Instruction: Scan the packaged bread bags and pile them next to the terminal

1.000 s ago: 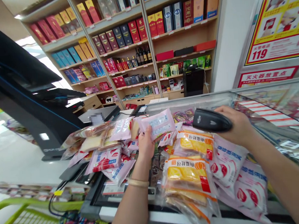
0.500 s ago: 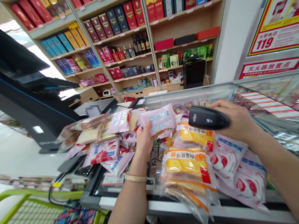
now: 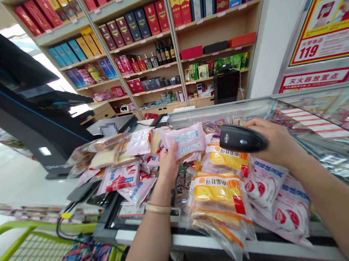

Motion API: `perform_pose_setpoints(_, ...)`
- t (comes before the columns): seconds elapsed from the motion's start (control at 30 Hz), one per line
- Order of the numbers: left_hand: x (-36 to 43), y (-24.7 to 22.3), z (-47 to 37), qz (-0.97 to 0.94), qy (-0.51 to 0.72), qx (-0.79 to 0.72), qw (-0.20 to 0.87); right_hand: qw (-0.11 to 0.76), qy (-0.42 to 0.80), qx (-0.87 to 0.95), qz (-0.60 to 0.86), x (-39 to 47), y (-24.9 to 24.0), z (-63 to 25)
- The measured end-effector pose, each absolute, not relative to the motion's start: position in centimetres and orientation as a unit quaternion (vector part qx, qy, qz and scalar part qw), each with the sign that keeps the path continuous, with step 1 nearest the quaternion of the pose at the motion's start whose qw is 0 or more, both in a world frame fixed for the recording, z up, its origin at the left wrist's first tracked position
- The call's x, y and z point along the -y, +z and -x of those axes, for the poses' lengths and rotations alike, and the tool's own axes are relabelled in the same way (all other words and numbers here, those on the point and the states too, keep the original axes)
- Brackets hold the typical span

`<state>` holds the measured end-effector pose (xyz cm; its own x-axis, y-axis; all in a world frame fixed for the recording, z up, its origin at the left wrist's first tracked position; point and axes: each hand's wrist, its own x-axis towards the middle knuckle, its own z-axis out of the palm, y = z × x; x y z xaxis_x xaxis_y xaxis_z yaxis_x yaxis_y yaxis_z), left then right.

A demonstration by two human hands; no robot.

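My left hand (image 3: 168,162) grips a pink snack packet (image 3: 188,140) by its left end, thumb on the printed label side. In my right hand (image 3: 271,138) is a black barcode scanner (image 3: 241,138), its head pointing left toward the packet, with a gap between them. Below the scanner lie bags of yellow sliced toast (image 3: 218,192) in clear wrap with orange print. Beside them, under my right forearm, are pink bags with red-and-white pictures (image 3: 289,216). Left of my left hand, more pink packets (image 3: 122,177) and clear-wrapped bread (image 3: 105,158) are heaped on the counter. The scanner's handle is mostly hidden by my fingers.
A dark monitor stand (image 3: 27,100) rises at the left. A green shopping cart (image 3: 25,250) with colourful packets stands at the lower left. Behind the counter runs a glass-edged case (image 3: 315,118). Shelves of boxes and bottles (image 3: 145,41) fill the back.
Hardly anything differs. The pink packet in my left hand and the scanner in my right have shifted very slightly; both grips are the same.
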<state>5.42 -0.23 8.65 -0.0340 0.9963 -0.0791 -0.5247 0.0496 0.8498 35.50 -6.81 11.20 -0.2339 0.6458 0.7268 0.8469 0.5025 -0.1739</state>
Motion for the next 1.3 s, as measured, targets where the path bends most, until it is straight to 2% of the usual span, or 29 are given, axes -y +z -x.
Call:
perform_pose_setpoints(0.2,0.5,8.2,-5.1,-0.360,0.647,-0.370,0.561,0.441,-0.165,0.740,0.480,6.1,10.5,-36.3)
perform_pose_setpoints(0.3,1.8,8.7,-5.0,-0.492,0.622,-0.360,0.492,0.464,-0.173,0.708,0.504,5.7,10.3,-36.9)
perform_pose_setpoints(0.4,3.6,10.0,-5.5,-0.661,0.532,-0.296,0.438,0.478,-0.180,0.685,0.520,5.4,10.0,-37.3)
perform_pose_setpoints(0.63,4.8,11.0,-6.2,-0.772,0.376,-0.234,0.456,0.500,-0.195,0.650,0.538,4.6,9.4,-38.1)
perform_pose_setpoints(0.83,4.9,10.6,-4.7,-0.788,0.346,-0.220,0.459,0.495,-0.192,0.641,0.555,4.2,8.9,-38.7)
perform_pose_setpoints(0.93,4.3,10.5,-3.4,-0.775,0.433,-0.278,0.367,0.486,-0.198,0.646,0.554,4.3,8.8,-39.0)
perform_pose_setpoints(1.07,1.8,10.2,0.4,-0.702,0.543,-0.441,0.138,0.485,-0.212,0.648,0.548,4.2,8.7,-39.2)
perform_pose_setpoints(1.17,-0.5,9.9,3.8,-0.692,0.464,-0.553,-0.018,0.482,-0.203,0.642,0.560,4.1,8.7,-39.3)
perform_pose_setpoints(1.3,-2.4,9.3,6.5,-0.706,0.321,-0.627,-0.076,0.484,-0.199,0.636,0.567,4.1,8.5,-39.3)
